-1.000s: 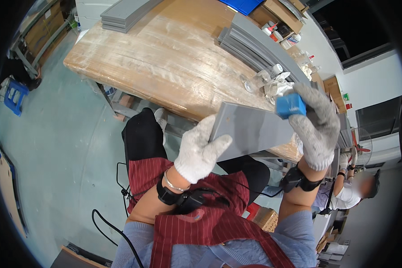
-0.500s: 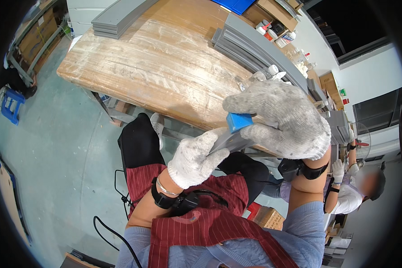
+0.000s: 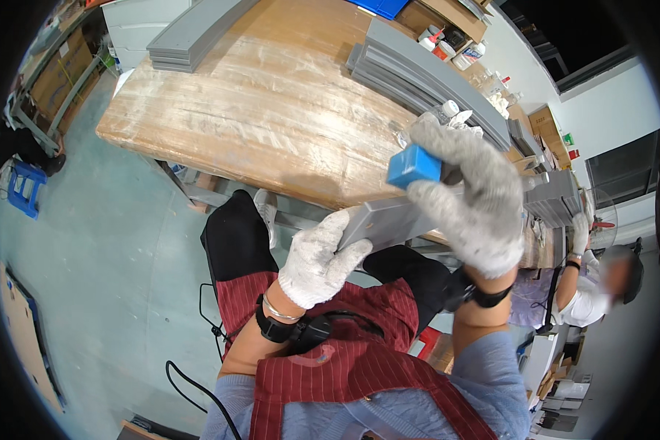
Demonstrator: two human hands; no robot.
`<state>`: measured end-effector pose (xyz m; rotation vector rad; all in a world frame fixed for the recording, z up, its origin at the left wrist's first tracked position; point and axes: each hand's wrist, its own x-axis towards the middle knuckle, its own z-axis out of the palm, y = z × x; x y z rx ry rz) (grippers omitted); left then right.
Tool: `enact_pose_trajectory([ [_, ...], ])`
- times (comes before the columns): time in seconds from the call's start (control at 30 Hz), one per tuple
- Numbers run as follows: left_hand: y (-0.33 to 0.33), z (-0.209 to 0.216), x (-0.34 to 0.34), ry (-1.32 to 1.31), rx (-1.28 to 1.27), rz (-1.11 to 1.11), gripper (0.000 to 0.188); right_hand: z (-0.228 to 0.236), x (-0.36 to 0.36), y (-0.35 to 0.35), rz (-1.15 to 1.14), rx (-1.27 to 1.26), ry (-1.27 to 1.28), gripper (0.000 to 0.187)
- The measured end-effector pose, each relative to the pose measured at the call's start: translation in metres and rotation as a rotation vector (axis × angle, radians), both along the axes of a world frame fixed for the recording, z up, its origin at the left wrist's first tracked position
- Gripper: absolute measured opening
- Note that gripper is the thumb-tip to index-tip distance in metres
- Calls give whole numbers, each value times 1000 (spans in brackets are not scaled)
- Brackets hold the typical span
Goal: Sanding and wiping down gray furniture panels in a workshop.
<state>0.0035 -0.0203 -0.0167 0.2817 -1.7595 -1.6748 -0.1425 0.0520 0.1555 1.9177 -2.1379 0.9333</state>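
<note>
My left hand [image 3: 319,260], in a white knit glove, grips the near end of a grey flat panel [image 3: 389,222] between thumb and fingers. The panel is held above my lap, in front of the table edge, and its far end is hidden behind my right hand. A small blue block [image 3: 413,167] is pinched between the thumb and fingers of my gloved right hand [image 3: 471,194]. The block is above the panel and appears apart from it. My right glove is slightly blurred.
The wooden table [image 3: 257,110] carries a stack of grey panels [image 3: 191,40] at the far left and a longer stack [image 3: 425,81] at the right. Bottles [image 3: 469,55] and a blue tray [image 3: 381,6] are beyond. A co-worker [image 3: 590,286] is at the right.
My right hand has lifted the blue block off the panel's face and turned it. The panel has tilted, showing more of its broad face. My left hand keeps its grip.
</note>
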Motion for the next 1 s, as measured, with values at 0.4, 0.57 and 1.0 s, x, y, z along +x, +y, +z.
enact_pose_trajectory([
  [0.4, -5, -4, 0, -134, -167, 130, 44, -64, 8, 32, -530, -102, -360, 39],
  [0.57, 8, -5, -3, -2, 389, -8, 48, -68, 15, 25, -163, -232, -1, 34],
  [1.0, 3, -14, -3, 38, 327, -124, 59, -113, -31, 61, -555, -262, -713, 46],
])
